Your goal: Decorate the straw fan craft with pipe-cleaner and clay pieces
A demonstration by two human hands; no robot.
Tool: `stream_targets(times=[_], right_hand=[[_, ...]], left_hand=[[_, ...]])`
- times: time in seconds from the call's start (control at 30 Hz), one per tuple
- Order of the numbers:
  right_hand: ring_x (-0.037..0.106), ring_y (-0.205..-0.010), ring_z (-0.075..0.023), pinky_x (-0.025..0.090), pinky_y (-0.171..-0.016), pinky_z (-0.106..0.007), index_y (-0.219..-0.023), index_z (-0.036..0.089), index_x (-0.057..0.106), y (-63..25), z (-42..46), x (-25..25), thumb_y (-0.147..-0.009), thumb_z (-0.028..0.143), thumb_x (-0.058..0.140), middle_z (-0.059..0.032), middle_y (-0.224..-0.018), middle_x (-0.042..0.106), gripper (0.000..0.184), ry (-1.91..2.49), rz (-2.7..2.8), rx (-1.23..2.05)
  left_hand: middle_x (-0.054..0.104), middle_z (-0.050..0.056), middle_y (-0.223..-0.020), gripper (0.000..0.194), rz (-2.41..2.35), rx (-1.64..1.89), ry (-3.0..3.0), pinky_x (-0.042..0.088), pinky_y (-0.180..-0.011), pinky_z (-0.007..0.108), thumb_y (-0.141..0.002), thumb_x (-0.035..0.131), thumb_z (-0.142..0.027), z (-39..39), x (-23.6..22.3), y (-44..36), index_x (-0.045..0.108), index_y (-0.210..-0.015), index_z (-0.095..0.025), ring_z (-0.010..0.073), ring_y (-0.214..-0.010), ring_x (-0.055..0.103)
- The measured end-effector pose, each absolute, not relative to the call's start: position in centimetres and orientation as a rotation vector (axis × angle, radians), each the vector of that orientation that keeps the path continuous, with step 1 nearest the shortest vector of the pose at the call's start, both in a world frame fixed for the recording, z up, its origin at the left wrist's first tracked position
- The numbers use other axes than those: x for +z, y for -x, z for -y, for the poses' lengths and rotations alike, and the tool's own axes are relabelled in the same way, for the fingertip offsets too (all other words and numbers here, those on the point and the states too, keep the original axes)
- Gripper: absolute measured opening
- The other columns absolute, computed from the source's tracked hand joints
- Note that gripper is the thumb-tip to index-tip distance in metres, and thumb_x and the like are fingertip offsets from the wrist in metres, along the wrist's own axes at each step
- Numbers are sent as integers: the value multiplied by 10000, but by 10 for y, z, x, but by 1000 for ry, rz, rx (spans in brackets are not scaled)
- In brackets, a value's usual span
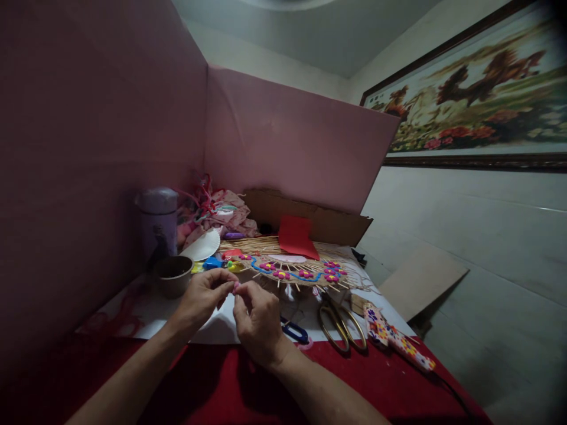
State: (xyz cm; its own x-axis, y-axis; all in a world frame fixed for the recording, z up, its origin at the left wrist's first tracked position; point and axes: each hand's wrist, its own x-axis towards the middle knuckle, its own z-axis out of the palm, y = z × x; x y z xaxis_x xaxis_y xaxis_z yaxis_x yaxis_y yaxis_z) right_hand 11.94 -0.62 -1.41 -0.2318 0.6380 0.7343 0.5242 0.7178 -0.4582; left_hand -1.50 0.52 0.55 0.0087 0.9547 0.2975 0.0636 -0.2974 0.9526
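Observation:
My left hand (201, 298) and my right hand (261, 324) meet over the white sheet, fingertips pinched together. Between them is a small pink piece (237, 285), mostly covered by the fingers; its kind is too small to make out. Just beyond lies a round craft piece (295, 275) with thin sticks poking out, blue trim and pink flowers with yellow centres. Right of my right hand, a blue-handled tool (295, 330) lies partly hidden beside a pair of scissors (340, 324) with gold-coloured handles.
A flower-patterned glue gun (398, 341) with a cord rests at the table's right edge. Left stand a bowl (172, 276) and a wrapped purple container (158, 227). Behind are a white paper plate (204, 245), red paper (296, 236), thin sticks and cardboard (319, 215). Pink panels enclose the left and back.

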Motion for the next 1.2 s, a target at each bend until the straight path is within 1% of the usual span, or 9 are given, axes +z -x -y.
stream_targets(times=[0.23,0.43,0.57,0.67,0.8,0.9,1.0,1.1,1.2], right_hand=[[557,-621,-140,355,-569,-236,-794,180,558,-120,5,-13,-798,164,446,-17,-703,605,113,963,1917,145],[571,-669,-152,389,-618,-238,-819,191,590,-118,3,-16,-751,126,509,-17,-737,614,124,1027,1944,182],[594,-708,-155,412,-635,-237,-941,184,600,-117,0,-20,-758,127,536,-43,-842,643,203,1055,1887,305],[602,-638,-162,384,-573,-238,-871,176,597,-117,2,-21,-812,181,516,-34,-729,656,100,1118,1922,315],[605,-659,-162,363,-583,-237,-805,188,573,-118,6,-17,-851,200,473,-27,-723,651,110,978,2022,201],[577,-643,-142,362,-575,-223,-795,188,558,-122,4,-12,-866,205,443,-19,-716,625,136,886,1972,225],[555,-622,-129,369,-570,-214,-750,191,549,-125,-2,-10,-869,203,428,-6,-684,600,170,908,1835,285],[530,-563,-118,365,-541,-209,-694,192,552,-125,-7,-9,-848,210,446,18,-612,577,188,983,1707,354],[507,-520,-110,357,-505,-204,-638,192,557,-124,-9,-9,-832,236,465,33,-567,564,218,1019,1673,428]], left_hand=[[561,-15,-560,149,-1164,1364,-1600,333,-442,222,-683,625,-300,-3,7,16,618,-666,-152,95,-446,431],[641,17,-614,94,-1494,1498,-1790,398,-587,267,-691,595,-239,-2,5,15,627,-622,-182,173,-598,568],[661,31,-662,113,-1671,1504,-1892,392,-610,276,-731,549,-245,-3,2,18,620,-660,-194,193,-637,589],[676,40,-727,128,-1843,1435,-1966,377,-616,275,-762,510,-250,-2,1,21,621,-712,-210,208,-690,603],[681,40,-766,141,-1974,1247,-2050,329,-580,273,-738,495,-187,1,4,22,628,-711,-225,219,-719,601],[658,33,-720,157,-1824,1139,-2141,314,-571,269,-698,503,-137,0,2,22,630,-660,-222,210,-702,575],[615,25,-675,130,-1453,1143,-2103,344,-574,252,-646,544,-123,-4,-2,20,621,-582,-205,183,-668,542],[571,6,-589,48,-1126,1150,-1844,365,-539,231,-611,624,-180,-6,-2,18,613,-564,-179,143,-578,494],[538,-10,-535,134,-1019,1153,-1584,351,-491,216,-600,682,-265,-3,5,16,605,-575,-159,114,-517,444]])
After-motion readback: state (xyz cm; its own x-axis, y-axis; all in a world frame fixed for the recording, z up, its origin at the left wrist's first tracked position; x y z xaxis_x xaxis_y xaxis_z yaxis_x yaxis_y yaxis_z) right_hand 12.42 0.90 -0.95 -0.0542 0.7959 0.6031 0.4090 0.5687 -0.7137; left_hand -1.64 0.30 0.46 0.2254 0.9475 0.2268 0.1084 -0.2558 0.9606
